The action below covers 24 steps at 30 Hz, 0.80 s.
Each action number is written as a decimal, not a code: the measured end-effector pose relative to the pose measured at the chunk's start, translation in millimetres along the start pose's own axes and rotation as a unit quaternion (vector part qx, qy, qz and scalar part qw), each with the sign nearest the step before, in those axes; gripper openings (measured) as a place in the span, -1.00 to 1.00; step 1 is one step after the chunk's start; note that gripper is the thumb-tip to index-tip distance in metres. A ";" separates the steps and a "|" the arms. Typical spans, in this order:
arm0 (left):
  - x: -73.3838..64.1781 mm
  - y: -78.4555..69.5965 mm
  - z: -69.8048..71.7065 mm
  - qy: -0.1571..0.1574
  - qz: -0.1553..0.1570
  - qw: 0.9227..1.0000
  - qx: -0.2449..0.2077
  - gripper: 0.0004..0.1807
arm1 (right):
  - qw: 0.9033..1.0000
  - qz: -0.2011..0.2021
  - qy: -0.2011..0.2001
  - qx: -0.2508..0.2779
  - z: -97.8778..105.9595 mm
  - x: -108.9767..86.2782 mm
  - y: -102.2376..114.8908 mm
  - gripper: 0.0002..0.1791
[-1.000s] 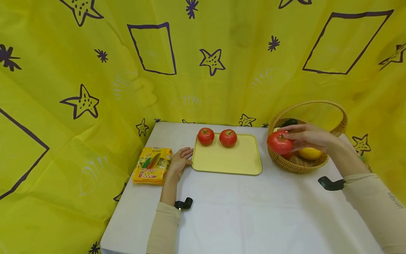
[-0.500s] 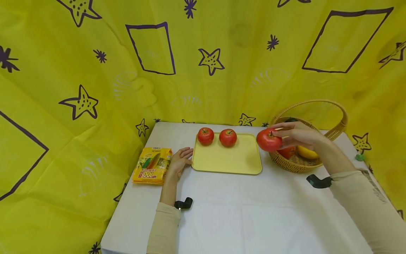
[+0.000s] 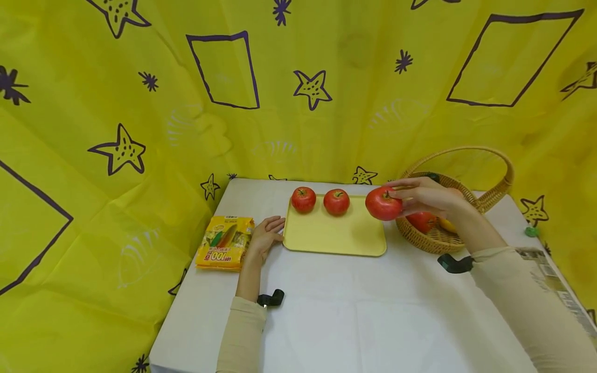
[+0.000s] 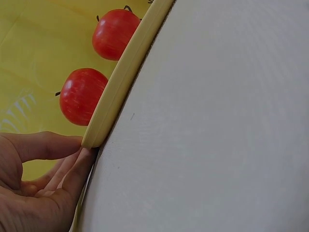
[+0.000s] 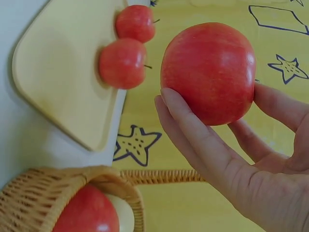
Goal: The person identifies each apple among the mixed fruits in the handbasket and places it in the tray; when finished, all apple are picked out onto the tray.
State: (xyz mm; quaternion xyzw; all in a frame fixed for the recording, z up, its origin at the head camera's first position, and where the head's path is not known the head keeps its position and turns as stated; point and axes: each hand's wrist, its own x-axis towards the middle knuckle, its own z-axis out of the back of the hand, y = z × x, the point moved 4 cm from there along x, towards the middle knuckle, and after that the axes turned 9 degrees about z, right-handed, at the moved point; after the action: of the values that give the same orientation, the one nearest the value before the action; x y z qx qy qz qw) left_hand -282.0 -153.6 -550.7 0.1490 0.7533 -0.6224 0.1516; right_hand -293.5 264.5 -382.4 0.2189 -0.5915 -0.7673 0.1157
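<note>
My right hand [image 3: 426,196] holds a red apple [image 3: 384,203] by its sides, above the right end of the pale yellow tray [image 3: 333,233]. In the right wrist view, fingers and thumb bend around this apple [image 5: 208,72]. My left hand [image 3: 264,238] is at the tray's left edge. The left wrist view has its fingertips at the corner of the tray [image 4: 116,87], seeming to pinch the rim. Two red apples stand along the tray's back edge, a left apple [image 3: 303,200] and a right apple [image 3: 337,202].
A wicker basket [image 3: 434,243] with a tall handle stands right of the tray. Inside are another red fruit [image 3: 422,221], something yellow and something dark green, partly hidden by my right arm. A yellow snack bag [image 3: 224,243] lies left of my left hand. A yellow patterned curtain [image 3: 326,134] rises behind the table.
My right hand has carried the apple leftward from over the basket to above the tray's right end. My left hand and the two apples on the tray have stayed put.
</note>
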 end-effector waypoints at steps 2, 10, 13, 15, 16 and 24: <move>-0.7 -0.8 -0.1 0.000 -0.001 1.000 0.001 -0.16 | 1.000 0.004 0.000 0.007 -3.4 3.1 0.7 -0.33; -1.6 -1.7 0.1 0.002 0.002 1.000 0.005 -0.17 | 1.000 0.014 0.004 0.024 -16.9 18.6 1.9 -0.34; -1.4 -1.4 0.1 0.001 0.003 1.000 0.007 -0.16 | 1.000 0.007 0.000 0.027 -22.2 24.7 1.7 -0.33; -1.3 -1.4 0.2 0.000 0.003 1.000 0.009 -0.16 | 1.000 0.004 0.001 0.028 -26.4 28.8 1.6 -0.32; -1.0 -1.2 0.3 -0.001 0.003 1.000 0.010 -0.16 | 1.000 0.002 0.001 0.030 -28.5 30.9 1.6 -0.32; 1.8 0.3 1.7 -0.007 -0.006 1.000 0.011 -0.18 | 0.998 -0.011 0.014 0.062 -46.9 46.9 0.7 -0.34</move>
State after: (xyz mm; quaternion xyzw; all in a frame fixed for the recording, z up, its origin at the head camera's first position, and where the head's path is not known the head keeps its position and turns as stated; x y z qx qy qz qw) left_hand -283.4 -155.2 -552.1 0.1415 0.7463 -0.6326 0.1511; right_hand -312.5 203.7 -400.7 0.2426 -0.6338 -0.7273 0.1018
